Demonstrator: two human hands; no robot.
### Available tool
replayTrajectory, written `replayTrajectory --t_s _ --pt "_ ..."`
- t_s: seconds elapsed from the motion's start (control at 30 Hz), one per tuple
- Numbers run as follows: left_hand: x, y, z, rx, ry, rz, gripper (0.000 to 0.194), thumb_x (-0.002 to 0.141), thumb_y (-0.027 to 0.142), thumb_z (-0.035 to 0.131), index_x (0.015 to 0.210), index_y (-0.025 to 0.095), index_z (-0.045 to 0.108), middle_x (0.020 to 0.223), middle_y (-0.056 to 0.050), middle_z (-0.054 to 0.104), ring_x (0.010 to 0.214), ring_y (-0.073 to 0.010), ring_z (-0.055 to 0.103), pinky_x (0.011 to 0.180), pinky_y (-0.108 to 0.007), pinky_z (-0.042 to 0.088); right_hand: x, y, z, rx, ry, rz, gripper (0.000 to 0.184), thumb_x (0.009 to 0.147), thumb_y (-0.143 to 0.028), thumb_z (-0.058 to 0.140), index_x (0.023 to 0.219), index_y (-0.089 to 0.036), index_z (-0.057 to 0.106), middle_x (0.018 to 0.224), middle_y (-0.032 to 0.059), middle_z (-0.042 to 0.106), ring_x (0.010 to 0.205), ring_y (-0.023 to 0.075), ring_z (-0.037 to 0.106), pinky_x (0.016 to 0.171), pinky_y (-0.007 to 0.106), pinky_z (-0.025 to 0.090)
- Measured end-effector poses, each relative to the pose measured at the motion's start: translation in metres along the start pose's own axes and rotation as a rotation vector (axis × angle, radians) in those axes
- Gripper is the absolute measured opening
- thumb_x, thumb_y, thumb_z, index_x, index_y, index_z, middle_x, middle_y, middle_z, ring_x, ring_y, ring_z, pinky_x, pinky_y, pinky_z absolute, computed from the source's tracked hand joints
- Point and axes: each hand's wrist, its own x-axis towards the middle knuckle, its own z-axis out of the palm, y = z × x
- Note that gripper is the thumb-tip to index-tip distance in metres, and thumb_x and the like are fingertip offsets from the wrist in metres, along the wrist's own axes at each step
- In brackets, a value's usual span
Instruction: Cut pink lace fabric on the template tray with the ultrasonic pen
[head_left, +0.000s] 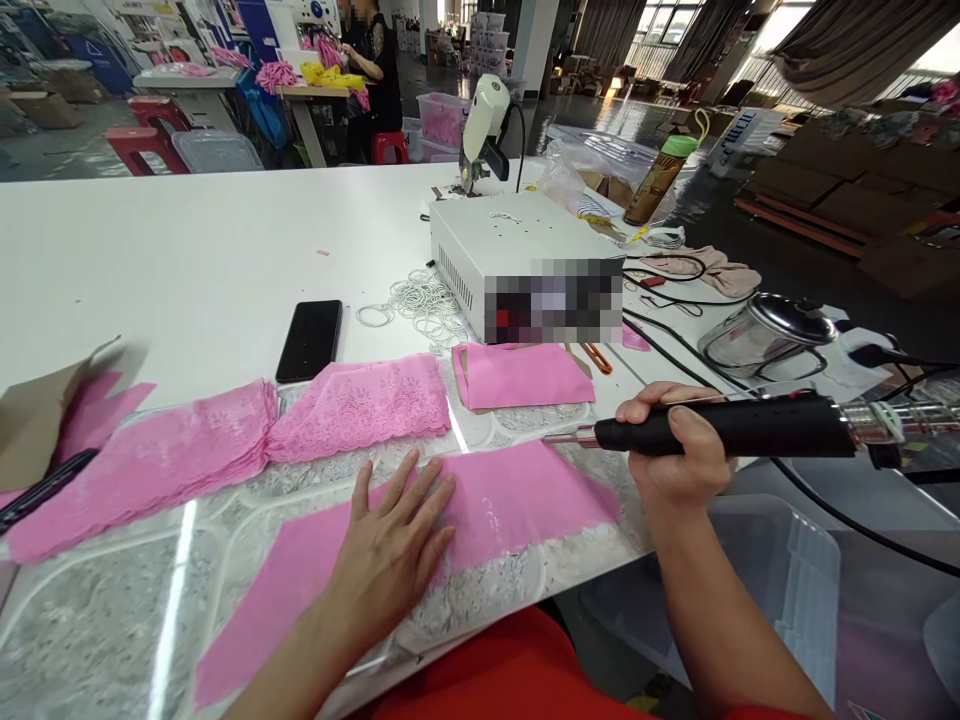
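My left hand (399,535) lies flat, fingers spread, on a cut piece of plain pink fabric (502,505). My right hand (679,440) is wrapped round a black, pen-like power tool (765,425) with a thin metal tip and a metal rear end. The tip points left and meets the upper edge of the pink fabric; whether it presses on it I cannot tell. Behind my left hand are two stacks of pink lace, a left one (187,440) and a right one (367,405). A folded pink piece with brown card edges (525,375) lies near the tip.
A grey control box (517,225) stands at the back beside white elastic cord (424,305) and a black phone (309,340). At right are a glass pot (765,335), black cables and a bottle (660,180). Below the table edge sits a clear bin (780,570). A person (375,70) works far behind.
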Motion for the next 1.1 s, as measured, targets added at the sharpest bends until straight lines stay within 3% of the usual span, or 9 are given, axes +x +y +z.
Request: replayTrajectory --t_s 0.4,0.7,1.1 --pt "0.0 0.0 0.003 -0.033 0.027 -0.013 0.037 0.1 0.03 0.039 0.131 0.022 0.058 0.137 -0.008 0.058 0.135 -0.0307 0.045 0.118 -0.054 0.007 -0.001 -0.01 -0.001 0.059 0.074 0.029 0.009 0.06 -0.025 0.056 0.066 -0.019 0.058 0.067 -0.0018 0.058 0.047 0.0097 0.052 0.049 0.027 0.046" --pt "0.0 0.0 0.001 -0.019 0.008 -0.007 0.037 0.1 0.03 0.04 0.131 0.021 0.058 0.138 -0.006 0.057 0.135 -0.0307 0.044 0.119 -0.053 0.005 -0.015 0.003 0.013 0.088 -0.083 0.038 0.009 0.066 -0.025 0.06 0.074 -0.019 0.06 0.072 -0.0012 0.06 0.05 0.0108 0.055 0.051 0.03 0.049" --pt "0.0 0.0 0.001 -0.037 0.025 -0.009 0.037 0.1 0.03 0.04 0.131 0.021 0.058 0.137 -0.007 0.058 0.134 -0.0315 0.046 0.118 -0.055 0.007 -0.013 0.003 0.015 0.068 -0.118 0.046 0.009 0.067 -0.025 0.063 0.073 -0.02 0.058 0.072 -0.0019 0.059 0.051 0.0109 0.056 0.053 0.03 0.051"
